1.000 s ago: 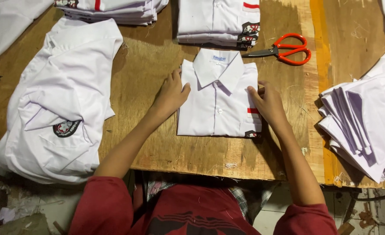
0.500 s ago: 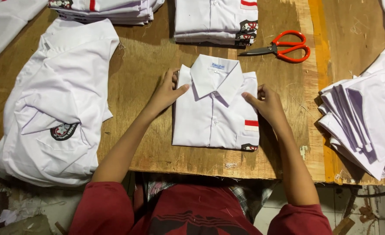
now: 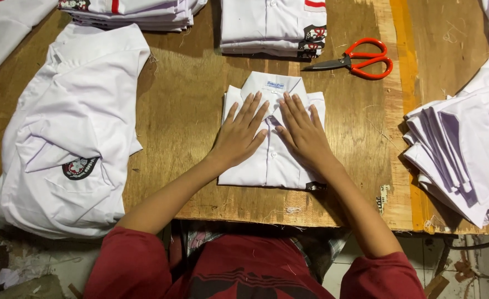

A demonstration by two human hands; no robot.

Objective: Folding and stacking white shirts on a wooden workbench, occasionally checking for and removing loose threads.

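Observation:
A folded white shirt (image 3: pixel 275 166) lies collar-up on the wooden table (image 3: pixel 183 127) in front of me. My left hand (image 3: pixel 242 133) presses flat on its left half, fingers spread toward the collar. My right hand (image 3: pixel 302 130) lies flat beside it on the right half, fingers also spread. Both palms rest on the fabric and hold nothing.
Unfolded white shirts with a dark badge (image 3: pixel 73 133) are piled at the left. Stacks of folded shirts (image 3: pixel 275 25) sit at the far edge. Orange-handled scissors (image 3: pixel 358 62) lie behind the shirt. A fanned pile of white shirts (image 3: pixel 466 149) lies at the right.
My hands have moved from the shirt's outer side edges onto its middle, palms now flat on the front. The shirt looks narrower, its sides tucked under.

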